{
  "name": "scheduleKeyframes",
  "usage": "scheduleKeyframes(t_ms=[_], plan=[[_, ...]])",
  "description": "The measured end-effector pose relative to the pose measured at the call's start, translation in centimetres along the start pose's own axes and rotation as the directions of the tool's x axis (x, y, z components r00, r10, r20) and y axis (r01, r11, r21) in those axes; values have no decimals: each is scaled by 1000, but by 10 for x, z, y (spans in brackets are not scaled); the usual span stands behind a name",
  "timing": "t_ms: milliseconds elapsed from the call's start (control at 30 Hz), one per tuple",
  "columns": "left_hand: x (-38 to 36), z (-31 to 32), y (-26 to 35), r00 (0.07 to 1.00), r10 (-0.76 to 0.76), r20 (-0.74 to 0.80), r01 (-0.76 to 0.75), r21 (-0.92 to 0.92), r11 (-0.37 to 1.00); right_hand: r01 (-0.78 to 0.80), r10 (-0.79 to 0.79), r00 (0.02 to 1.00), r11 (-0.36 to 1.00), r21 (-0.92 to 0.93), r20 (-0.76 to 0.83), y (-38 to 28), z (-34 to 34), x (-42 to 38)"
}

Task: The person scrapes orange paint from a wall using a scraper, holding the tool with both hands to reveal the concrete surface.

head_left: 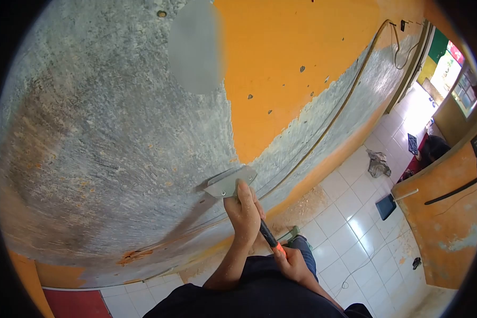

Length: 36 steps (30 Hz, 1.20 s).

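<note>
A long-handled wall scraper (231,183) has its wide metal blade against the wall, near the lower tip of the orange paint (286,58). Wrapped round the tool just behind the blade is my left hand (244,209), its thumb lying on the metal head. My right hand (291,263) grips the orange end of the black handle (268,233), close to my body. Bare grey wall (127,116) with scratch marks spreads left of the paint and below it. Pale dust coats my left hand and forearm.
A yellowish cable (338,114) hangs along the wall. Dust and paint scrapings (302,206) lie at its foot. On the white tiled floor (350,204) are a crumpled bag (378,164), a dark dustpan (386,207) and a thin wire. Another person (434,151) is by the doorway at right.
</note>
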<state>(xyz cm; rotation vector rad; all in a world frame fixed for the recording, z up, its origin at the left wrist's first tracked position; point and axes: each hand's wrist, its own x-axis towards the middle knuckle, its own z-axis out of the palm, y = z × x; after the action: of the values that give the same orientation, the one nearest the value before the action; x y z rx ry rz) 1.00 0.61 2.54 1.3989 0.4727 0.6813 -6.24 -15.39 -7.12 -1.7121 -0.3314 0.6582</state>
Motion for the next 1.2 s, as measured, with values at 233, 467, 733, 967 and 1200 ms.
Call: scheduleKeyframes(t_ms=[233,467,733,967,1200], plan=[[-1,1,0,1000,-6,-18,6,-5,1000,-35,36,999,998,-44,35,-4,-6,-1],[3,2,20,1000,-18,19,20,-111,994,23,-20,999,998,-59,50,-18,-12,3],[3,3,23,999,-4,43,9,-133,991,-37,36,997,999,12,70,-20,-11,-4],[4,10,31,999,29,22,-28,-62,998,-83,79,993,995,46,87,-33,-16,-11],[-1,5,28,997,14,78,-4,-118,993,-107,101,991,992,60,88,-29,-17,-10]])
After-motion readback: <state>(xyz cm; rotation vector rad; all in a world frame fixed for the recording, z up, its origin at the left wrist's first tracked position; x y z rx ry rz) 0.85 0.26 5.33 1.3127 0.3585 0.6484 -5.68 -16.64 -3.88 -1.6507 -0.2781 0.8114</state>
